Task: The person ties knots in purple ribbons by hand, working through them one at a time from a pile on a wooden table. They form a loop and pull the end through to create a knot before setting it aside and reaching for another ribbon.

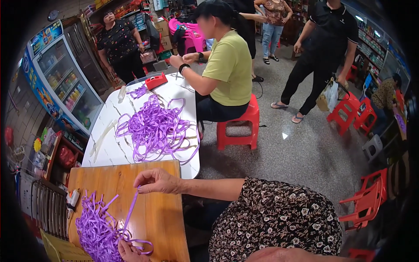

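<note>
Thumb and fingertips of my right hand (157, 181) pinch the upper end of a flat purple ribbon (131, 209) above the wooden tabletop. It runs down to my left hand (130, 252), at the lower edge, whose fingers close on the ribbon near a loose loop; part of that hand is cut off by the frame. Beside it, a tangled heap of purple ribbon (97, 229) covers the left of the wooden board (163, 227). My floral sleeve and shirt fill the lower right.
A white table (102, 153) adjoins the board, holding another purple ribbon pile (152, 124), pale strips (102, 139) and a red tape dispenser (156, 80). A glue gun (72, 200) lies at the board's left edge. A person in yellow-green (231, 65) sits on a red stool (238, 129); others stand behind.
</note>
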